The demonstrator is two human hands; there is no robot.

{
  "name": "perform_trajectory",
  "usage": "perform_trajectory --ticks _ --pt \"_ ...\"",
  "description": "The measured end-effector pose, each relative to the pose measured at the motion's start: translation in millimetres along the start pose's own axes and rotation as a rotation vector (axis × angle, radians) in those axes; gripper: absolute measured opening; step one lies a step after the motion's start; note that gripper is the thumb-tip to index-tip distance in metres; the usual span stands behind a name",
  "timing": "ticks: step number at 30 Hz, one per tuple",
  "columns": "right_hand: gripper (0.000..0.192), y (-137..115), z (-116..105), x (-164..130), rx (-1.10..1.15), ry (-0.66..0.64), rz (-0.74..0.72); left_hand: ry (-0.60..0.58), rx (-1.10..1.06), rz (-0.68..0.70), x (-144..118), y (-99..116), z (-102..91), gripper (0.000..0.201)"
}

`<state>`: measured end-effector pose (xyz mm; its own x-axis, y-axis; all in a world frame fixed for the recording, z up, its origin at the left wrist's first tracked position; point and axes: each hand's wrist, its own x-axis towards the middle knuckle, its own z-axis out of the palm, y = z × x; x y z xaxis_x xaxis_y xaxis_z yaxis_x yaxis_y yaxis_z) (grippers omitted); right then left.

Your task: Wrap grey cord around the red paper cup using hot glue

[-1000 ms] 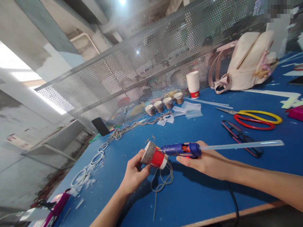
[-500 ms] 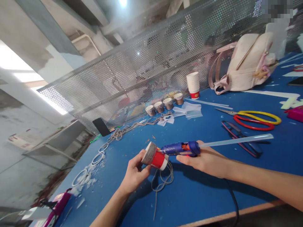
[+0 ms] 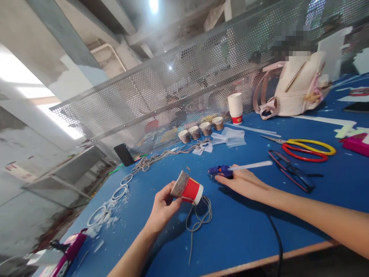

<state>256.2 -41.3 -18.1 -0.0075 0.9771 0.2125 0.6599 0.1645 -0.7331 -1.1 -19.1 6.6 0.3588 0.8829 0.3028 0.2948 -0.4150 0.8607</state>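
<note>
My left hand (image 3: 163, 209) grips a red paper cup (image 3: 192, 191) tilted on its side above the table. Grey cord (image 3: 179, 186) is wound around the cup's rim end, and its loose tail (image 3: 201, 221) loops down onto the table. To the right, my right hand (image 3: 241, 184) is closed around a blue hot glue gun (image 3: 221, 171), held apart from the cup. A translucent glue stick (image 3: 251, 165) sticks out of the gun's back, and a black cable (image 3: 277, 234) runs over the table's front edge.
Scissors (image 3: 305, 148) and glasses (image 3: 291, 171) lie at right. Several cord-wrapped cups (image 3: 205, 128), a cup stack (image 3: 235, 107) and a backpack (image 3: 300, 88) stand along the perforated screen (image 3: 138, 100). White rings (image 3: 119, 192), a cord bundle (image 3: 144, 163) and a phone (image 3: 123, 154) are at left.
My right hand has drawn the glue gun away from the cup, up and to the right, and its nozzle now points away. My left hand still holds the cup in nearly the same place.
</note>
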Motion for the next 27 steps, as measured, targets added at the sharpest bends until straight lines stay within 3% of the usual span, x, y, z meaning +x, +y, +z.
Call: perform_trajectory --ticks 3,8,12,14,19,23,27 --pt "0.029 1.9 1.1 3.6 -0.18 -0.019 -0.041 -0.022 -0.022 0.019 -1.8 1.7 2.8 0.013" --pt "0.032 -1.2 -15.8 -7.3 -0.286 -0.122 -0.053 0.016 -0.054 -0.008 -2.6 6.2 6.8 0.008" --pt "0.023 -3.9 -24.4 -34.5 -0.558 0.028 -0.118 0.082 -0.055 -0.053 -1.9 12.9 8.5 0.004" --pt "0.021 -9.3 -23.3 -47.0 -0.613 0.094 -0.24 0.106 -0.039 -0.062 -2.4 16.2 9.7 0.004" --pt "0.017 -36.0 -9.3 -48.9 -0.537 0.303 -0.575 0.111 0.004 -0.031 -7.8 21.1 14.2 0.008" --pt "0.018 -53.6 15.0 -34.2 -0.427 0.238 -0.682 0.103 0.042 -0.016 -11.9 22.5 17.1 0.011" --pt "0.018 -60.3 38.2 -26.7 -0.457 0.197 -0.722 0.092 0.087 -0.008 -12.6 22.4 17.7 0.011"
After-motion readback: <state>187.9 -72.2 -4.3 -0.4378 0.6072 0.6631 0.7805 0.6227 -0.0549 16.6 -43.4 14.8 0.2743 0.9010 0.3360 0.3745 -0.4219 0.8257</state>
